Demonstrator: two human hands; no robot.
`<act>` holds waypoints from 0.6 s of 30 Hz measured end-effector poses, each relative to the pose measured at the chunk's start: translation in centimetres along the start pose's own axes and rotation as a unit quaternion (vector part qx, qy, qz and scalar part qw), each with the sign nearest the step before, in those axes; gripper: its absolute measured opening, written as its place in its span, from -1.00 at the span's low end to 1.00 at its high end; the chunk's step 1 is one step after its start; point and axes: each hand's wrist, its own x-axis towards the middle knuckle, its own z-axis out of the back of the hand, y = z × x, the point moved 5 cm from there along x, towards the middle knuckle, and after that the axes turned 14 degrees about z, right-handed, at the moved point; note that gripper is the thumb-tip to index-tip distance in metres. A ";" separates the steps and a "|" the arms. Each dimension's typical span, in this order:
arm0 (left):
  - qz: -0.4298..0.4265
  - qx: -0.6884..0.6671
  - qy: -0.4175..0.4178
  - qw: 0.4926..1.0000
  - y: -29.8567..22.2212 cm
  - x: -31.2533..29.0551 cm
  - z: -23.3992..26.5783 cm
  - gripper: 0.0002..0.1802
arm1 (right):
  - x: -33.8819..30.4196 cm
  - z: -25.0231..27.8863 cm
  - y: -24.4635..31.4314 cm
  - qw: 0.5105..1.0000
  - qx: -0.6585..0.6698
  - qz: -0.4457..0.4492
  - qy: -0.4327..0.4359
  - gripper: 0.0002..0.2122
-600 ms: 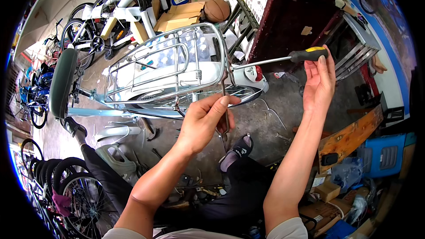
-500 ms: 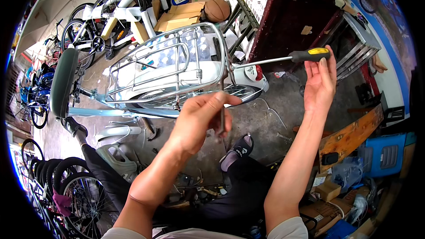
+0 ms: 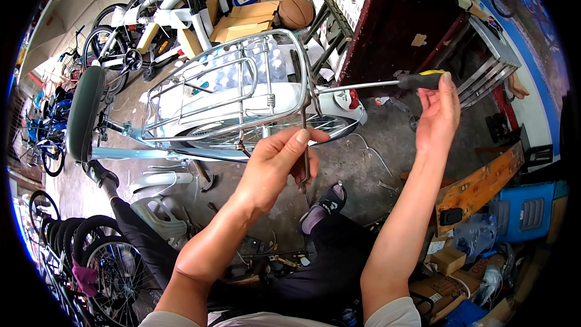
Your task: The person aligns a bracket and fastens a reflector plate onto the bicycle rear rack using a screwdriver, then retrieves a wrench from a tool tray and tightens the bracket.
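My right hand (image 3: 437,112) is closed around the black-and-yellow handle of a long screwdriver (image 3: 363,85). Its shaft runs level to the left, and the tip meets the rear end of a silver bicycle rack (image 3: 271,104). Below that spot, my left hand (image 3: 275,160) pinches a thin dark metal tool, probably a wrench (image 3: 305,122), which stands upright with its upper end at the same corner of the rack. The rack sits over the white rear fender (image 3: 227,98) of a light blue bicycle with a dark saddle (image 3: 86,114). Where the tips touch, the fastener is too small to make out.
Behind the bicycle are bottled water packs (image 3: 275,63), cardboard (image 3: 245,23), a basketball (image 3: 296,12) and a dark red cabinet (image 3: 393,30). A hammer (image 3: 206,175) and a wrench (image 3: 388,187) lie on the floor. At right are a wooden board (image 3: 478,188) and a blue stool (image 3: 525,212).
The screwdriver's handle has turned, showing less of its yellow side, and my right fingers have rolled with it. My left hand stays almost in place.
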 end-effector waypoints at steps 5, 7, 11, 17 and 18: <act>-0.140 0.152 -0.082 0.975 1.2 1.6 1.0 -0.54 | -0.7 -0.6 -0.5 0.997 -0.047 -0.027 -0.062 -0.70; -0.179 0.198 -0.106 0.958 1.0 1.5 1.0 -0.55 | -0.9 -0.8 -0.4 0.996 -0.051 -0.030 -0.070 -0.70; -0.142 0.144 -0.061 0.977 1.2 1.6 1.3 -0.57 | -1.1 -1.1 -0.3 0.995 -0.056 -0.031 -0.074 -0.71; -0.038 0.127 -0.043 0.990 -0.4 0.0 0.7 -0.54 | -0.7 -1.3 0.7 1.000 0.007 -0.010 0.016 -0.57; -0.017 0.065 -0.022 0.997 -0.5 -0.2 0.7 -0.53 | -0.8 -1.6 1.0 0.999 0.037 0.009 0.031 -0.57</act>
